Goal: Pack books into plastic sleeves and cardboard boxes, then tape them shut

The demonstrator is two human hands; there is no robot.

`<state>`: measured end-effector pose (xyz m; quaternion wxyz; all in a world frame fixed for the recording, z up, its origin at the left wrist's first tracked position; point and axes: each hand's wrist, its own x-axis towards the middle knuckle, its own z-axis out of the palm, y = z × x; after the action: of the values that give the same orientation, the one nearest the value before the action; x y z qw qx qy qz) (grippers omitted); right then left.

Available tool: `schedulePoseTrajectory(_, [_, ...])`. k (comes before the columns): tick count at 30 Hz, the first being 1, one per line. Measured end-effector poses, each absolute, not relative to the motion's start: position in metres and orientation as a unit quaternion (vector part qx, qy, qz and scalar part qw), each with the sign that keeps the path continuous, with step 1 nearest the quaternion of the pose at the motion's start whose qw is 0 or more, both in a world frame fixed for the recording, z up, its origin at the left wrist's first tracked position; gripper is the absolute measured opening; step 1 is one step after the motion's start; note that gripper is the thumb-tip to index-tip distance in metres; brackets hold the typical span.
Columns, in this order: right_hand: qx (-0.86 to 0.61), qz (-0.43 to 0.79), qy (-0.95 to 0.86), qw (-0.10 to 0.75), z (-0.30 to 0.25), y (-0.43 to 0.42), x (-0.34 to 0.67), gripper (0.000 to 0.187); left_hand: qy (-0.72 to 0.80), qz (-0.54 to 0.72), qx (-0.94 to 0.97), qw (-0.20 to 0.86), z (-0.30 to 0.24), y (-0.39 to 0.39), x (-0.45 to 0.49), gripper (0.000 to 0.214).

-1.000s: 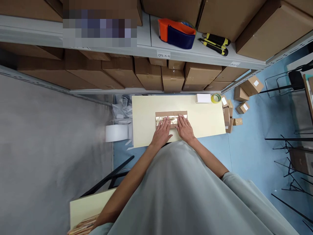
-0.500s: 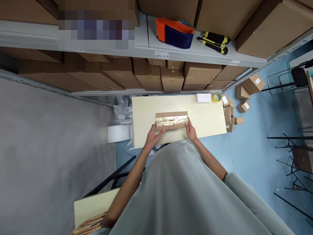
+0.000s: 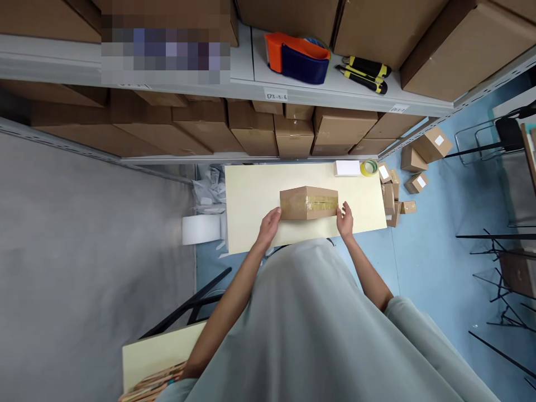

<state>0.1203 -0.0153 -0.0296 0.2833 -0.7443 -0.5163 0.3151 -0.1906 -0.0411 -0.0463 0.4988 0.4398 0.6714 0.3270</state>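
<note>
A brown cardboard box (image 3: pixel 295 204) with clear tape along one face is over the pale yellow table (image 3: pixel 247 190). It is turned so an edge between two faces points up, the taped face on the right. My left hand (image 3: pixel 269 226) presses its fingers against the box's left end, the thumb side at the near corner. At the right end, my right hand (image 3: pixel 345 221) has its fingers spread and slightly curled, the thumb side close to or touching the corner. Whether the box's underside rests on the table is hidden.
A white box (image 3: pixel 347 168) and a yellow tape roll (image 3: pixel 369 167) sit at the table's back right. Shelves of cartons (image 3: pixel 295 137) rise behind, with box cutters (image 3: pixel 364 75) above. Small cartons (image 3: pixel 387 198) lie on the right; a white roll (image 3: pixel 201 230) stands left.
The box has shifted right and turned from taped face up to an edge up. Both hands moved right with it; the right hand's fingers have spread away from its end.
</note>
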Motion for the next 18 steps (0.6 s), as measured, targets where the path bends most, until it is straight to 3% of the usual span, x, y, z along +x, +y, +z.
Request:
schedulePoseTrajectory(5, [-0.666, 0.33, -0.604, 0.288, 0.025, -0.019, 0.09, 0.079, 0.636, 0.384, 0.319, 0.588, -0.014, -0.038, -0.167, 0.074])
schedulePoseTrajectory(9, [-0.645, 0.361, -0.626, 0.247, 0.05, -0.018, 0.066, 0.087, 0.598, 0.395, 0.328, 0.616, 0.015, -0.034, -0.156, 0.078])
schedulePoseTrajectory(18, [-0.593, 0.491, -0.537, 0.345, 0.044, -0.012, 0.054, 0.097, 0.63, 0.417, 0.419, 0.503, 0.048, -0.036, -0.187, 0.066])
